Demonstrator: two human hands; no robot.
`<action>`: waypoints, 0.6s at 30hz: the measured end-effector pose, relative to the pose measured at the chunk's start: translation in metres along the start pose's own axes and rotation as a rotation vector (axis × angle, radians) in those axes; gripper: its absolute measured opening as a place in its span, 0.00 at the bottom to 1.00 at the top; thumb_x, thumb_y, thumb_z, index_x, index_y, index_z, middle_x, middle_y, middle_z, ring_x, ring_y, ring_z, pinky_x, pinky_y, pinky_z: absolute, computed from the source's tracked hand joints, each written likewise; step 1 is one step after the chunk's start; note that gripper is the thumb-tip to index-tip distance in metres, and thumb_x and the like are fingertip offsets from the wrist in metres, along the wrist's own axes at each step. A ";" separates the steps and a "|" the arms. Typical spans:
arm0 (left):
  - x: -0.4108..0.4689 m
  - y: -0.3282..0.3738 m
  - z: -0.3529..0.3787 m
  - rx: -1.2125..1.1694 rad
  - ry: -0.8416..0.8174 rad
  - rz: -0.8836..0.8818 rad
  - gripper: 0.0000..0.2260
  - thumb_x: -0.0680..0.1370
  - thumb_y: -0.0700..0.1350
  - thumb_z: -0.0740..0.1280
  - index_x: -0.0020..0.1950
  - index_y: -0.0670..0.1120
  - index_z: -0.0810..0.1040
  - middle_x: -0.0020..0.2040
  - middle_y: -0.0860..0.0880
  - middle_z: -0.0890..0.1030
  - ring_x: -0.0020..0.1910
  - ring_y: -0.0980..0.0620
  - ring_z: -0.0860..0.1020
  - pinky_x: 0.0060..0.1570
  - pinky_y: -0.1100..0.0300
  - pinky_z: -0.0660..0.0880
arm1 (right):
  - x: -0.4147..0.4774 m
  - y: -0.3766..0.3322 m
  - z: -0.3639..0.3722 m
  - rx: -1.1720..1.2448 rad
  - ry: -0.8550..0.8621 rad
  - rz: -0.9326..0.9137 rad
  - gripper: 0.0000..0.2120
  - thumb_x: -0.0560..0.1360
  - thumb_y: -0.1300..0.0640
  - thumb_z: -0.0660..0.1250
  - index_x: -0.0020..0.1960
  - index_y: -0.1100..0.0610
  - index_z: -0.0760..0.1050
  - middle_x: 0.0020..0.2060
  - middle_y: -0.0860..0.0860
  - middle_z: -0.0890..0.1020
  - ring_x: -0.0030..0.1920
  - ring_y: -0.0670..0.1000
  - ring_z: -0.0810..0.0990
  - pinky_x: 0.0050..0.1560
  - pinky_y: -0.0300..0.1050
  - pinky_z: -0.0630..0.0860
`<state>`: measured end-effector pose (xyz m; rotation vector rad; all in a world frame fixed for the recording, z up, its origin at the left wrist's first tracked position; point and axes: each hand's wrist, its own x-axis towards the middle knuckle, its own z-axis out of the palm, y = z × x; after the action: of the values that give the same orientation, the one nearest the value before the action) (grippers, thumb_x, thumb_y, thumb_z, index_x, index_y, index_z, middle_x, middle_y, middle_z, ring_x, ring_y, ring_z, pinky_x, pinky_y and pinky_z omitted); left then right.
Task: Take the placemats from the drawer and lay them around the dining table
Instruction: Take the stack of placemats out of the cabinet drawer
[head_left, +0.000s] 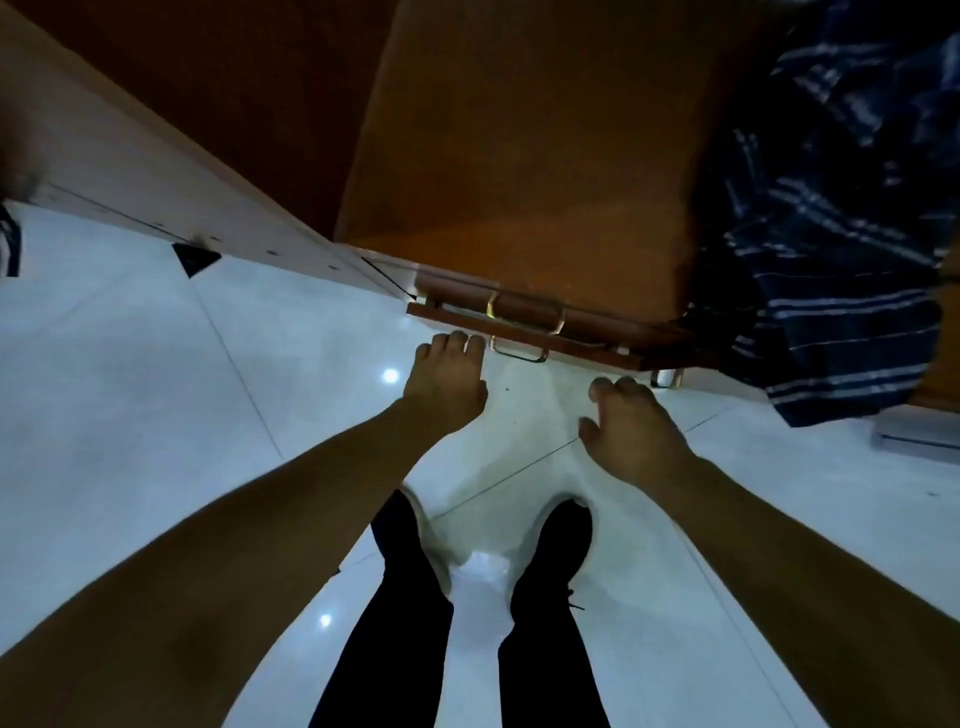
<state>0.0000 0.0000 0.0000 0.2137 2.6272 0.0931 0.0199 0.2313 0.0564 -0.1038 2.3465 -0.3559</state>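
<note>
Wooden drawer front (545, 325) just ahead of my left hand (447, 382) and right hand (631, 426), both loosely curled, holding nothing.

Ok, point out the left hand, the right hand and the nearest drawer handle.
left hand (447, 382): head view, back of the hand.
right hand (636, 428): head view, back of the hand.
drawer handle (519, 353): head view, middle of the metal bar.

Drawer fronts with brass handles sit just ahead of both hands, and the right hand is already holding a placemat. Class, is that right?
Not quite. In the head view the right hand holds nothing; no placemat shows. Both hands do reach toward the drawer fronts and brass handles.
</note>
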 end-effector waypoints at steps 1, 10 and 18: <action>0.009 0.000 0.005 0.010 -0.012 0.020 0.27 0.75 0.50 0.69 0.70 0.41 0.67 0.65 0.39 0.75 0.63 0.39 0.73 0.62 0.45 0.70 | 0.013 0.002 0.005 0.015 0.008 -0.005 0.19 0.77 0.52 0.64 0.64 0.61 0.70 0.58 0.62 0.75 0.59 0.61 0.74 0.58 0.56 0.76; 0.064 -0.013 0.041 0.108 -0.030 0.098 0.29 0.74 0.50 0.69 0.70 0.41 0.65 0.65 0.39 0.73 0.65 0.38 0.71 0.65 0.43 0.69 | 0.089 0.005 0.039 0.073 -0.028 0.023 0.34 0.76 0.47 0.67 0.75 0.57 0.56 0.74 0.59 0.63 0.73 0.62 0.64 0.69 0.57 0.69; 0.083 -0.028 0.058 0.130 -0.007 0.122 0.26 0.74 0.52 0.67 0.69 0.44 0.67 0.61 0.43 0.74 0.63 0.42 0.72 0.65 0.45 0.68 | 0.113 0.013 0.058 -0.049 0.036 0.031 0.39 0.74 0.43 0.67 0.76 0.60 0.55 0.72 0.60 0.63 0.73 0.62 0.60 0.74 0.59 0.57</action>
<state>-0.0471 -0.0116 -0.0930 0.4190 2.6134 -0.0374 -0.0208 0.2106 -0.0630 -0.0850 2.3903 -0.2877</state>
